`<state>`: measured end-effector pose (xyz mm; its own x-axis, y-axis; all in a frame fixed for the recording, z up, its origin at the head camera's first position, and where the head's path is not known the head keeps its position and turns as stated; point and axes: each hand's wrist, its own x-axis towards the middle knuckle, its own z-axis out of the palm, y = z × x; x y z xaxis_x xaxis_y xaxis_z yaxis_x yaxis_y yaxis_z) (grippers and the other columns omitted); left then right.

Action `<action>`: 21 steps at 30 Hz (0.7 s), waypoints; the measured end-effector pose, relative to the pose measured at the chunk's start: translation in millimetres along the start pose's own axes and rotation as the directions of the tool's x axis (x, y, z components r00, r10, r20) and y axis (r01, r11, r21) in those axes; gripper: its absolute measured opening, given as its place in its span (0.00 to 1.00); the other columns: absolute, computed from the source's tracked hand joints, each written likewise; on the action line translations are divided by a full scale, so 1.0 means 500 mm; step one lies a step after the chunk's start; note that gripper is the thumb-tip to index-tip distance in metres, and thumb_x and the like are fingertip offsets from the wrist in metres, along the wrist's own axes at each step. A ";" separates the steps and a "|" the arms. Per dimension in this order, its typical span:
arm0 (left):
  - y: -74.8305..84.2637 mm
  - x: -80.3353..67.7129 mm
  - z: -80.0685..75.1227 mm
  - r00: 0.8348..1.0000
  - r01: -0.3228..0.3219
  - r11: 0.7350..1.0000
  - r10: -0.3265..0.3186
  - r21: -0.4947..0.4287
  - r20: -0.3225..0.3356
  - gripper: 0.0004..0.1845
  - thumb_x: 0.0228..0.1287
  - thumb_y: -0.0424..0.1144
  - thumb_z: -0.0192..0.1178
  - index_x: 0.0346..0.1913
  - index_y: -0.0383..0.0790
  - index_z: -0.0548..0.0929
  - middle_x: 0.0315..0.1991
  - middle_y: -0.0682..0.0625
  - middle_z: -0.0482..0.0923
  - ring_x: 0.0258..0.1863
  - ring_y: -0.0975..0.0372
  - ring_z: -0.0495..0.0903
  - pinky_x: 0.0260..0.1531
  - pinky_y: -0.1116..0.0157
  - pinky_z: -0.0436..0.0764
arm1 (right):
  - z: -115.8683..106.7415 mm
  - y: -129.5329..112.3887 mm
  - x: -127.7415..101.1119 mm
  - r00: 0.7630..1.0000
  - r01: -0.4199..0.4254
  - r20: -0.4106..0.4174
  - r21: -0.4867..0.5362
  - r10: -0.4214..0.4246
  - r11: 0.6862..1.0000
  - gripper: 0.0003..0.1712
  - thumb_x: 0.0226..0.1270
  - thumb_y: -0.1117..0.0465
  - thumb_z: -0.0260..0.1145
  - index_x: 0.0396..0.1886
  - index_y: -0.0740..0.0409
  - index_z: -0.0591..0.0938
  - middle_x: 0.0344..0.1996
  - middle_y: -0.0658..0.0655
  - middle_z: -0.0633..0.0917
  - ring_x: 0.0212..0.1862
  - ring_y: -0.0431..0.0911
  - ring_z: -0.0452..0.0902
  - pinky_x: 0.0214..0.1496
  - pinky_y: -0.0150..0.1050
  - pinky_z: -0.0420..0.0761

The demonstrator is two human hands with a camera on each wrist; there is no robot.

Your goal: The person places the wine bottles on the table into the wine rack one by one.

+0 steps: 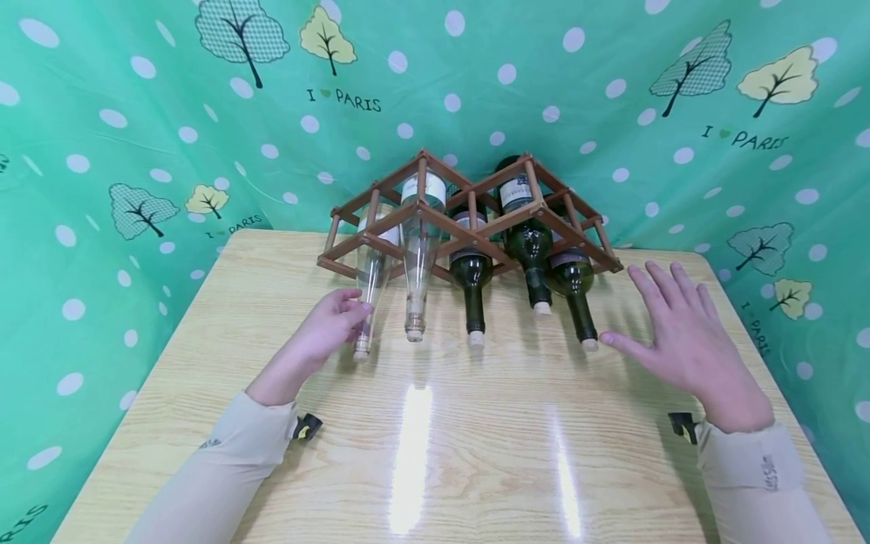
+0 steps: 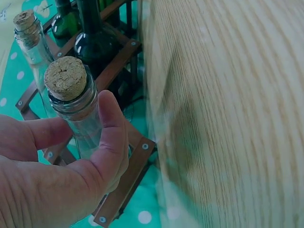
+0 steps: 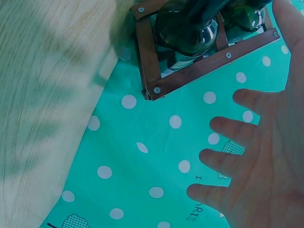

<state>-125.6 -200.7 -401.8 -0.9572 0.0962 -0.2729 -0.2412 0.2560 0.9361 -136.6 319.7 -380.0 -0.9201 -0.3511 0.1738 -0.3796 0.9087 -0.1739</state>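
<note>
- Sleeves lie nearest, low on the table (image 1: pixel 435 453).
- Left hand (image 1: pixel 326 326) curls round the clear bottle (image 1: pixel 368 291) neck, leftmost in the wine rack (image 1: pixel 469 219).
- Right hand (image 1: pixel 686 344), fingers spread, holds nothing right of the rack.

Left hand (image 1: pixel 329 325): arm reaching forward, thumb and fingers curled in a pinch.
Right hand (image 1: pixel 683 344): raised, palm down, fingers straight and spread.

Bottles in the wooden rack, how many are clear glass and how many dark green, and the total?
Clear glass bottles: 2
Dark green bottles: 3
Total: 5 bottles in the wooden rack.
</note>
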 end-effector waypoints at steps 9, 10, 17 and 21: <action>0.001 0.003 -0.003 1.000 -0.007 0.999 0.007 0.031 -0.004 0.36 0.83 0.38 0.54 0.81 0.23 0.50 0.63 0.30 0.72 0.47 0.55 0.82 0.50 0.62 0.84 | -0.002 -0.003 -0.005 1.000 -0.005 -0.008 0.001 0.005 1.000 0.64 0.68 0.29 0.69 0.89 0.52 0.46 0.83 0.72 0.53 0.83 0.72 0.36 0.80 0.71 0.32; 0.001 0.003 -0.003 1.000 -0.009 0.999 0.009 0.040 -0.009 0.37 0.83 0.39 0.54 0.81 0.23 0.50 0.64 0.30 0.71 0.47 0.55 0.82 0.50 0.62 0.84 | -0.001 -0.003 -0.005 1.000 -0.004 -0.008 0.000 0.004 1.000 0.64 0.68 0.30 0.69 0.89 0.52 0.46 0.83 0.72 0.53 0.83 0.71 0.35 0.80 0.71 0.32; 0.006 -0.009 -0.014 0.997 -0.035 0.978 0.049 0.206 -0.062 0.43 0.82 0.48 0.58 0.83 0.28 0.49 0.69 0.30 0.68 0.57 0.43 0.81 0.56 0.50 0.85 | -0.002 -0.004 -0.006 1.000 -0.002 -0.009 -0.001 0.002 1.000 0.64 0.69 0.30 0.68 0.89 0.54 0.47 0.83 0.72 0.52 0.83 0.71 0.34 0.80 0.70 0.30; 0.015 -0.026 -0.018 0.987 -0.048 0.921 0.102 0.386 -0.121 0.46 0.80 0.56 0.57 0.83 0.31 0.51 0.72 0.32 0.67 0.62 0.40 0.77 0.56 0.43 0.82 | -0.002 -0.006 -0.005 1.000 -0.003 -0.011 0.000 0.003 1.000 0.64 0.68 0.29 0.68 0.88 0.54 0.48 0.83 0.72 0.52 0.83 0.71 0.35 0.80 0.70 0.31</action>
<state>-116.6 -208.8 -389.0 -0.9891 0.0049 -0.1471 -0.1145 0.6023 0.7900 -133.0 318.2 -378.9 -0.9202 -0.3457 0.1838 -0.3767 0.9097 -0.1747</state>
